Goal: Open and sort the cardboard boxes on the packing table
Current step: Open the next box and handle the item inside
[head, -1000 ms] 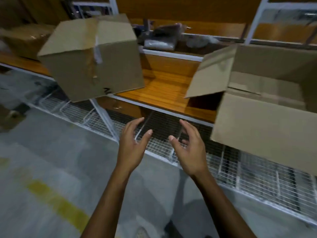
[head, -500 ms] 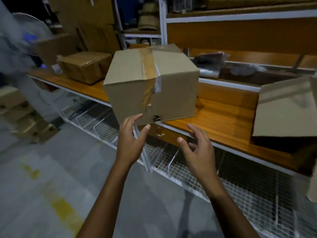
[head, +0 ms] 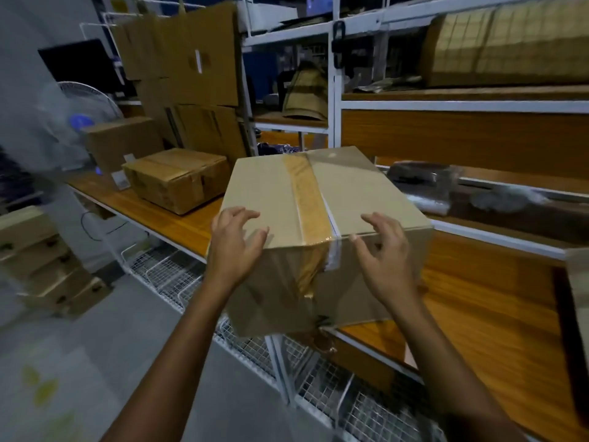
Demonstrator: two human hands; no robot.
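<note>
Head view: taped box (head: 350, 193) on the table (head: 478, 314).
I see left hand (head: 237, 242), right hand (head: 382, 253) open at its top edge.

The room is dim. A grey wall (head: 22, 59) stands at the left, and the grey floor (head: 95, 346) carries faint yellow marks (head: 41, 390). A long wooden table (head: 478, 314) on a white metal frame runs along white shelving (head: 335, 122) fitted with wooden boards. Wire mesh racks (head: 318, 390) sit under the table. A white fan (head: 86, 106) stands near its far left end.
</note>
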